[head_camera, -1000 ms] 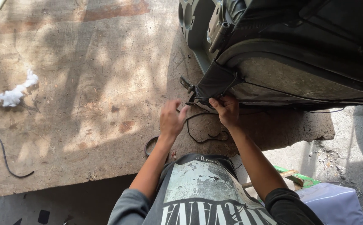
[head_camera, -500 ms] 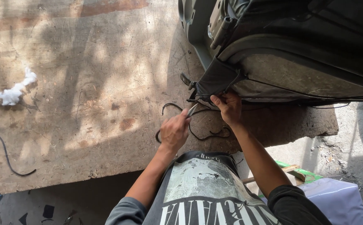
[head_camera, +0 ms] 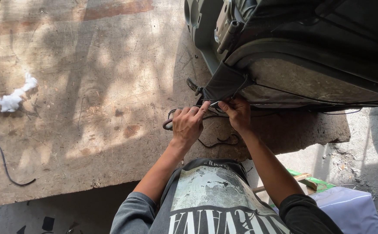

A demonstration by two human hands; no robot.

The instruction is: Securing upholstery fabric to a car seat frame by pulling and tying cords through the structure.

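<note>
The dark fabric flap [head_camera: 223,84] hangs from the lower edge of a large car seat [head_camera: 310,60] lying on the worn wooden surface [head_camera: 89,108]. We pinch its bottom edge with our right hand [head_camera: 237,113], fingers closed tight on the cloth. Our left hand [head_camera: 189,123] sits just beside it, curled around a tool with dark looped handles [head_camera: 169,124], its tip touching the same edge. A white wad [head_camera: 11,102] lies well apart.
</note>
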